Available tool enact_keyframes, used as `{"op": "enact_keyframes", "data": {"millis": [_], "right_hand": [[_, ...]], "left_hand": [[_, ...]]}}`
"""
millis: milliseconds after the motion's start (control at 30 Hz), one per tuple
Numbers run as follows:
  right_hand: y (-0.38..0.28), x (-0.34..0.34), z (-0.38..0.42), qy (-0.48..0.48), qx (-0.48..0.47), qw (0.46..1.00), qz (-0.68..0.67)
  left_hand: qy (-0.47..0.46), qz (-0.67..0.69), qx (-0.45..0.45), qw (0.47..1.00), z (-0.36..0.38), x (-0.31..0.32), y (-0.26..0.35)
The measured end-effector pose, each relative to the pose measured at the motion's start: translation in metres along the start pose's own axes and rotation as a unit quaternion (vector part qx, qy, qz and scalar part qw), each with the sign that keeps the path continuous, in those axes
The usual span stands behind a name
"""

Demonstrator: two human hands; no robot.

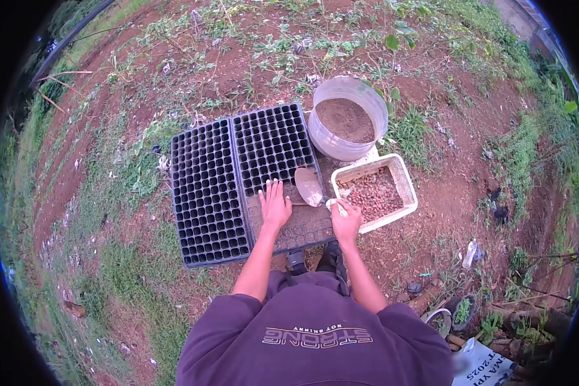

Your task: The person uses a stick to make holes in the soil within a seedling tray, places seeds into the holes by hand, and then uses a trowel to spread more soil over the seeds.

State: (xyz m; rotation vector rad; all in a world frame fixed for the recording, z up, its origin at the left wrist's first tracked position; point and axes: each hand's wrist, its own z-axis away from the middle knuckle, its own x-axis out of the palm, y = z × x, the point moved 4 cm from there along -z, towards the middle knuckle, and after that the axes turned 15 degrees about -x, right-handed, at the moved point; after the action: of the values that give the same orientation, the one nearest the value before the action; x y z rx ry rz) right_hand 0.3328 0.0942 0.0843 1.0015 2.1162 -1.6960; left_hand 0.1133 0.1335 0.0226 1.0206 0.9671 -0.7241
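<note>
My left hand (275, 209) lies with its fingers stretched out on the soil that covers the near part of the right-hand black seedling tray (271, 138). In my right hand (346, 222) is the pale handle of a trowel, gripped near the tray's right edge. The trowel's blade (309, 185) points away to the left over the same tray, beside my left hand. Some near cells are filled with soil, while the far cells look dark and unfilled. A second black seedling tray (206, 193) lies alongside on the left, its cells dark.
A translucent round tub (325, 145) of soil stands beyond the trays at right. Nearer, a cream plastic basket (407, 210) holds many small reddish-brown pieces. Grass and weeds surround the spot. A plastic bottle (469, 253) and a printed sheet (486, 365) lie at right.
</note>
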Motion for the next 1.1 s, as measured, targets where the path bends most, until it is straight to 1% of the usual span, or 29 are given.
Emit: {"op": "enact_keyframes", "data": {"millis": [67,100,167,200,233,267,300,333,367,400,433,500,567,633,700,767,867,900,967,1000,1033,1100], "right_hand": [[0.004,0.004,-0.002,-0.008,0.036,0.999,0.005],[0.002,0.003,-0.004,-0.007,0.037,0.999,0.006],[-0.005,0.001,-0.011,-0.007,0.008,1.0,-0.004],[-0.009,-0.001,-0.013,-0.005,-0.022,1.0,0.0],[-0.01,-0.003,-0.015,-0.003,-0.024,1.0,0.0],[-0.014,-0.007,-0.018,0.008,-0.062,0.998,-0.002],[-0.017,-0.011,-0.022,0.02,-0.099,0.995,-0.004],[-0.023,-0.016,-0.027,0.045,-0.138,0.989,-0.009],[-0.025,-0.021,-0.034,0.048,-0.139,0.989,-0.007],[-0.03,-0.027,-0.041,0.05,-0.167,0.985,-0.012],[-0.041,-0.036,-0.049,0.052,-0.194,0.979,-0.017],[-0.054,-0.055,-0.066,0.053,-0.203,0.978,0.003],[-0.053,-0.066,-0.085,0.061,-0.193,0.979,-0.037],[-0.05,-0.077,-0.11,0.053,-0.213,0.975,-0.025],[-0.048,-0.086,-0.137,0.051,-0.227,0.973,0.015],[-0.039,-0.091,-0.166,0.035,-0.217,0.976,0.011],[-0.037,-0.093,-0.207,-0.012,-0.292,0.951,0.098],[-0.033,-0.092,-0.221,-0.012,-0.294,0.951,0.097],[-0.029,-0.083,-0.243,-0.077,-0.374,0.909,0.17],[-0.03,-0.078,-0.254,-0.097,-0.395,0.892,0.199],[-0.028,-0.073,-0.263,-0.098,-0.396,0.892,0.196],[-0.023,-0.056,-0.277,-0.151,-0.426,0.862,0.228]], "left_hand": [[0.004,0.002,0.002,1.0,0.0,0.002,0.0],[0.012,0.017,0.0,1.0,0.001,0.001,0.001],[0.021,0.031,-0.002,0.999,0.001,-0.003,0.003],[0.031,0.061,-0.011,0.998,0.001,-0.009,0.006],[0.042,0.09,-0.019,0.995,0.001,-0.016,0.008],[0.074,0.121,-0.014,0.99,0.002,-0.024,0.012],[0.076,0.122,-0.012,0.989,0.001,-0.031,0.016],[0.1,0.147,-0.003,0.984,0.002,-0.041,0.021],[0.123,0.172,0.005,0.977,0.002,-0.051,0.028],[0.152,0.19,0.017,0.97,0.004,-0.062,0.036],[0.161,0.202,0.019,0.966,0.004,-0.074,0.046],[0.177,0.246,0.031,0.952,0.0,-0.092,0.064],[0.211,0.249,0.047,0.944,-0.011,-0.099,0.082],[0.225,0.255,0.06,0.938,-0.025,-0.102,0.1],[0.218,0.261,0.072,0.937,-0.04,-0.101,0.117],[0.213,0.265,0.072,0.938,-0.057,-0.094,0.135],[0.22,0.28,0.091,0.93,-0.082,-0.085,0.164],[0.201,0.284,0.068,0.935,-0.088,-0.084,0.175],[0.198,0.253,0.061,0.945,-0.105,-0.073,0.19],[0.2,0.252,0.059,0.945,-0.109,-0.069,0.197],[0.195,0.236,0.039,0.951,-0.113,-0.064,0.204],[0.19,0.217,0.017,0.957,-0.118,-0.061,0.21]]}}
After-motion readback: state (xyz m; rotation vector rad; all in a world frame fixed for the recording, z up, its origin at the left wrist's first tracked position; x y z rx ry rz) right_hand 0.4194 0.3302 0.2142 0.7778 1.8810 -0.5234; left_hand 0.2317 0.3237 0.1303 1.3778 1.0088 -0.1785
